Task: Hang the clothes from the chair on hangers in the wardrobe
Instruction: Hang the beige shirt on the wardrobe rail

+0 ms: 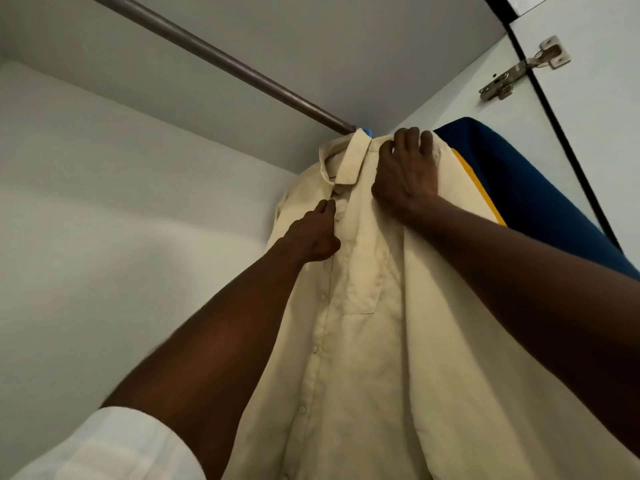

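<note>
1. Cream shirt: pale yellow-cream, long button-up, collar folded down, a row of small buttons on the placket, one chest pocket. Fabric lightly creased, front panel falling open on the right side.
2. Location: the shirt hangs inside the wardrobe, at the far right end of the rail, close to the corner where back wall and side wall meet.
3. Hanger: only a small light-blue bit shows above the collar, right where the rail ends in view. Whether the hook sits fully over the rail, cannot tell.
4. Left hand: raised to the placket just under the collar, fingertips pinching the edge of the cloth near the top button. White sleeve rolled up at the elbow.
5. Right hand: fingers curled over the shirt's shoulder, gripping the fabric at the top, just right of the collar.
6. Wardrobe contents: besides the cream shirt, a blue garment with a yellow stripe hangs just behind it on the right, touching it.
7. Wardrobe interior is plain white panels; the rail is dull grey metal, running diagonally from upper left.
8. Door stands open at right, with a metal hinge at its upper part.
</note>
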